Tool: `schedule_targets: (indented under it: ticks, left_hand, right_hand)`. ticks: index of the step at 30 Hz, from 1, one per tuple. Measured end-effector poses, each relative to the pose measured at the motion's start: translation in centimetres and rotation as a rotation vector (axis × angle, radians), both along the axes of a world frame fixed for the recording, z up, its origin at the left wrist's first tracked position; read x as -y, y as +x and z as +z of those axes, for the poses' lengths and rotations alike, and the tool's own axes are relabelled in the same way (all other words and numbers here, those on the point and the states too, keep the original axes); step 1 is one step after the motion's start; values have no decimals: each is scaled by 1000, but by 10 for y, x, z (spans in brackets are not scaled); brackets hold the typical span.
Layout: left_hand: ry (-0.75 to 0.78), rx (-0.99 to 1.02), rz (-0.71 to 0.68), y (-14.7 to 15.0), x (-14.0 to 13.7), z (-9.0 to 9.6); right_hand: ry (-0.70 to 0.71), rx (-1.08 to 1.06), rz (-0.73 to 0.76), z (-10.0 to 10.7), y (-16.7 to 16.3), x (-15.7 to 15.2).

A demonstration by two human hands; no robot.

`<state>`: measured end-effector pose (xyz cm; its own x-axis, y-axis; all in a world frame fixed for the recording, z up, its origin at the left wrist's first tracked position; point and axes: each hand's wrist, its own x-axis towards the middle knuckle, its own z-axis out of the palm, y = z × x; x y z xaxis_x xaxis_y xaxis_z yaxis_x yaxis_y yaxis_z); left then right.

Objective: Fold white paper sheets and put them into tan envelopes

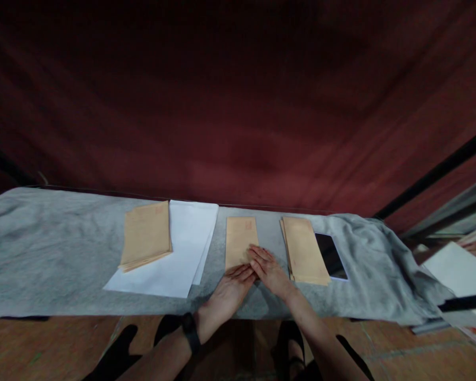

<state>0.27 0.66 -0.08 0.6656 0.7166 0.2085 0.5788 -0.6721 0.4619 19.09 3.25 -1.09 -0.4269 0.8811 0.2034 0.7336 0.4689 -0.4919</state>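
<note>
Brown envelope (240, 241): keep flat on the grey-draped surface (63, 238), between left envelope stack (146, 233) and right envelope stack (304, 250). Press with left hand (235, 288) and right hand (268, 270) laid flat, clasping nothing; apply even pressure along the near edge, possibly folded but hidden.

Mid env. (238, 241) btm hidden, its print (248, 225) illeg., tablet (335, 258) pt. covered

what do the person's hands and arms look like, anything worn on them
The left hand and right hand are ungloved. The left wrist wears a black band, possibly a watch; the right wrist is bare. No sleeves show on either forearm.
</note>
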Motion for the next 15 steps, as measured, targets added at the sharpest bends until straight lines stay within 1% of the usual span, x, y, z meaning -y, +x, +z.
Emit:
schedule_targets:
  ticks: [3, 7, 9, 12, 15]
  left_hand:
    - [43, -105, 10, 1, 1, 3]
    - [98, -168, 55, 2, 6, 8]
    - [110, -203, 48, 3, 7, 8]
    - [126, -246, 48, 3, 8, 8]
    - [130, -266, 65, 0, 9, 11]
  right_hand:
    - [32, 96, -11, -6, -1, -11]
    - [65, 203, -29, -11, -3, -33]
    - [94, 247, -43, -12, -6, -47]
    - [135, 298, -106, -12, -12, -66]
    - [169, 321, -192, -14, -18, -75]
